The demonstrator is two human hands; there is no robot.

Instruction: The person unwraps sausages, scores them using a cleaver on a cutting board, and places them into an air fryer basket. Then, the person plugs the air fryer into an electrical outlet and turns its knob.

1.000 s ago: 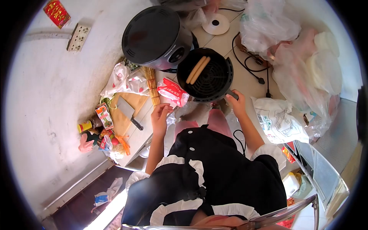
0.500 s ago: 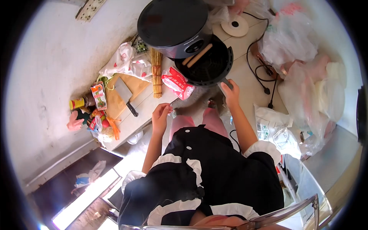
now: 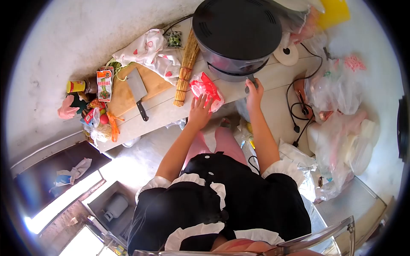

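Note:
My right hand (image 3: 254, 89) is closed on the handle (image 3: 251, 82) of the black basket, which now sits inside the round black air fryer (image 3: 239, 30). The two sausages are hidden in it. My left hand (image 3: 200, 112) has its fingers spread at the near edge of a red and white plastic packet (image 3: 208, 88). Left of the packet lies a tied bundle of straw-like sticks (image 3: 186, 70).
A cleaver (image 3: 138, 90) rests on a wooden cutting board (image 3: 158, 82) at the left, beside jars and food packets. Black cables (image 3: 290, 100) and filled plastic bags (image 3: 337, 91) lie on the right. A white paper disc (image 3: 286, 55) is behind.
The basket has slid into the air fryer, with my right hand still on its handle. My left hand has moved forward to the red packet and its fingers have spread. The view has shifted.

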